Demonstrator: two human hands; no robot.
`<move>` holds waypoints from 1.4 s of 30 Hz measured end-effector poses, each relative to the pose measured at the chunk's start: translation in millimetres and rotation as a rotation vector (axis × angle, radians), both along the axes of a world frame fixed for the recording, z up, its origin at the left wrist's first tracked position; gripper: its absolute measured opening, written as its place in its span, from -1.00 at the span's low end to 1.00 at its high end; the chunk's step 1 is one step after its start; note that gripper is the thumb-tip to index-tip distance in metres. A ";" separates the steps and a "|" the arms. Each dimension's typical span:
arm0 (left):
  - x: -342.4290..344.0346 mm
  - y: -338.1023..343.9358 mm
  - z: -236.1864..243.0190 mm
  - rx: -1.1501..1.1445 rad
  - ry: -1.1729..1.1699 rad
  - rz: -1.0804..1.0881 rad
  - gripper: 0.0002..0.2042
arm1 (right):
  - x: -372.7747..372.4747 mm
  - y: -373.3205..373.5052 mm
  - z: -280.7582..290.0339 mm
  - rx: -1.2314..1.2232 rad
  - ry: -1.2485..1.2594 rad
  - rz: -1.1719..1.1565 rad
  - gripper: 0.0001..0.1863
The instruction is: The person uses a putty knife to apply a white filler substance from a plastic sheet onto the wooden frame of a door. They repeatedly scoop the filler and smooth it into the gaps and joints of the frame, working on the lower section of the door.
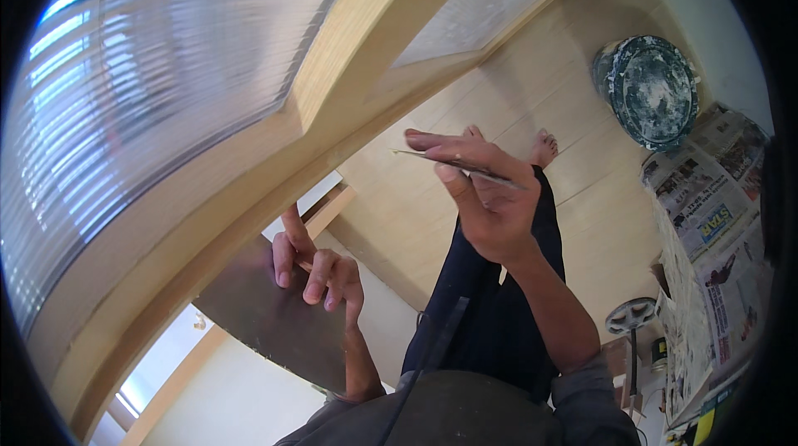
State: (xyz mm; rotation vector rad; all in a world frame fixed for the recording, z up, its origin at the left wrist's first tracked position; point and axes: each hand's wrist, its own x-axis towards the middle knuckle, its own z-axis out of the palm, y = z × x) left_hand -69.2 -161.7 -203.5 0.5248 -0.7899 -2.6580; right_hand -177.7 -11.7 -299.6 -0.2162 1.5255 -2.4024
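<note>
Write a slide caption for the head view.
Left hand holding a dark board, right hand gripping a thin flat blade, beside a wood-framed ribbed pane.

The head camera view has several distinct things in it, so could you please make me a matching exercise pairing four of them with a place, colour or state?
Things:
1. thin flat blade
2. dark flat board
3. bucket
4. newspaper sheets

Descriptions:
A. dark green, smeared with white
B. at the left hand
C. printed, spread at the picture's right side
D. held in the right hand

Pairs: 1-D, 2-B, 3-A, 4-C
</note>
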 end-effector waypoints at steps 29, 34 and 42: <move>-1.1 -18.0 -12.3 -0.019 0.092 -0.156 -0.82 | 2.6 -44.0 -16.6 0.070 0.422 -0.042 -0.63; -2.2 -19.7 -14.9 0.009 0.131 -0.205 -0.83 | 5.4 -44.6 -17.0 0.065 0.395 -0.029 -0.64; -4.7 -24.0 -23.1 -0.045 0.218 -0.268 -0.79 | -5.7 -33.9 -18.0 0.017 0.379 0.103 -0.66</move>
